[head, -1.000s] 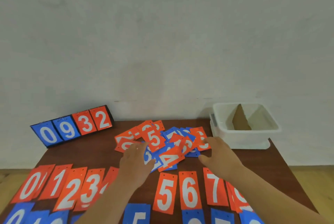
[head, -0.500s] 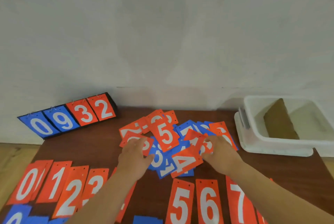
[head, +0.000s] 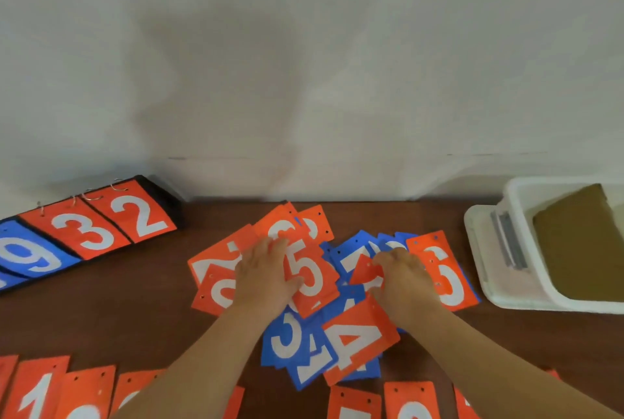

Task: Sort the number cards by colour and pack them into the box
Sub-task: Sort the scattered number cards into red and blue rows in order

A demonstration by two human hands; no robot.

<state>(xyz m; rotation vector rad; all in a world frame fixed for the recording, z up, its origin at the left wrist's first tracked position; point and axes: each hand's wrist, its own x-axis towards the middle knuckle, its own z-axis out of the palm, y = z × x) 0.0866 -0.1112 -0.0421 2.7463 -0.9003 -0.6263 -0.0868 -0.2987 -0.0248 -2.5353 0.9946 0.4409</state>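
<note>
A mixed pile of red and blue number cards (head: pixel 358 337) lies in the middle of the brown table (head: pixel 101 310). My left hand (head: pixel 265 275) rests flat on the pile's left side, its thumb on a red 5 card (head: pixel 312 278). Over the pile's right side, my right hand (head: pixel 403 280) has curled fingers that pinch the corner of a red card (head: pixel 364 271). A red 6 card (head: pixel 445 273) lies just right of that hand. The white plastic box (head: pixel 499 270) stands at the table's right edge with a brown cardboard divider (head: pixel 580 249) inside.
A flip scoreboard (head: pixel 94 226) showing 9, 3 and 2 stands at the back left against the wall. Rows of red number cards lie along the near edge, left (head: pixel 40 391) and right (head: pixel 408 401) of my forearms.
The view has moved in closer to the pile. Both hands have slid further onto it; my left hand now lies beside the 5 and my right hand has closed on a red card's corner.
</note>
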